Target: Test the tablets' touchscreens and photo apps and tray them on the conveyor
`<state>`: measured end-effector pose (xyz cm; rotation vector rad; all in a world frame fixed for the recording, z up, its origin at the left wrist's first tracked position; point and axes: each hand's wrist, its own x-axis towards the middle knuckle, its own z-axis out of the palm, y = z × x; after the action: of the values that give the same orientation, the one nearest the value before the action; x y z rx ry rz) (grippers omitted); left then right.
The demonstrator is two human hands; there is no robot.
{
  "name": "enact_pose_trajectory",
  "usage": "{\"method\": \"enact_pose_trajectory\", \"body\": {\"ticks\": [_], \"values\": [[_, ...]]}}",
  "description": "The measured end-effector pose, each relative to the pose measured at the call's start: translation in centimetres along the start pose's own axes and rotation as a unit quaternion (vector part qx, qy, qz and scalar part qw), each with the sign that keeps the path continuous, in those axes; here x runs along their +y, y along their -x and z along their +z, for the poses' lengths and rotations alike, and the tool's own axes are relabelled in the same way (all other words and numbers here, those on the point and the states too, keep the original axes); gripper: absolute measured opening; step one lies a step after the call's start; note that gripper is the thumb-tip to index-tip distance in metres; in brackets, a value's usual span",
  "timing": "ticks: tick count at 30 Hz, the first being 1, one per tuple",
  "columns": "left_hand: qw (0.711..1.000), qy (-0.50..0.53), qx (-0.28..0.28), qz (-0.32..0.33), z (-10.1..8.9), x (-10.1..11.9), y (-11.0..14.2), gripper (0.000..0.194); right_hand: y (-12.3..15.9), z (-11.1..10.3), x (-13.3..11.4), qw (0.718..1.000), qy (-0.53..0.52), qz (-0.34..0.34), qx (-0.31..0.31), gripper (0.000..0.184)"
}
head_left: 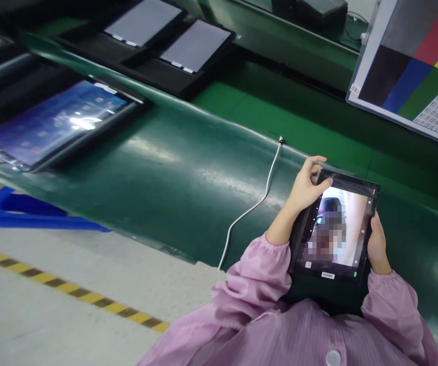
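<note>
Tablet (335,231) with a black frame and lit screen, held upright over the person's lap beside the green conveyor belt (173,168), is gripped by the left hand (306,188), fingers curled over its top corner, and the right hand (378,246), fingers wrapped around its right edge.

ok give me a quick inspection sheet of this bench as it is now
surface: glossy dark green belt, bare in the middle
job's things: black lit tablet held in both hands
clutter: lit blue-screen tablet; two grey-screen tablets in a black tray
grips: left hand at tablet's top corner; right hand on its right edge
cables: thin white cable crossing the belt
surroundings: colour test chart; yellow-black floor stripe
</note>
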<state>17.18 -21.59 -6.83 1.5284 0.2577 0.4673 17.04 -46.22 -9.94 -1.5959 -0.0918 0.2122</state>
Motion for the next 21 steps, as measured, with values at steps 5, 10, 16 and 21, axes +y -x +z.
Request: {"method": "enact_pose_trajectory", "body": {"ticks": [5, 10, 16, 21], "values": [[0.996, 0.078, -0.023, -0.028, 0.13, 0.43, -0.05, 0.041, -0.1, -0.15, 0.11, 1.0, 0.003, 0.001, -0.007, 0.062], [0.995, 0.09, -0.025, -0.02, 0.3, 0.48, -0.06, 0.042, -0.11, -0.22, 0.11, 1.0, 0.011, 0.0, 0.0, 0.061], [0.995, 0.099, -0.028, -0.008, 0.44, 0.24, -0.19, 0.05, -0.1, 0.0, -0.39, 1.0, 0.024, -0.008, 0.002, 0.061], [0.995, 0.092, -0.032, -0.005, 0.48, 0.07, -0.23, 0.056, -0.13, 0.05, -0.56, 0.999, 0.037, -0.012, 0.006, 0.063]]}}
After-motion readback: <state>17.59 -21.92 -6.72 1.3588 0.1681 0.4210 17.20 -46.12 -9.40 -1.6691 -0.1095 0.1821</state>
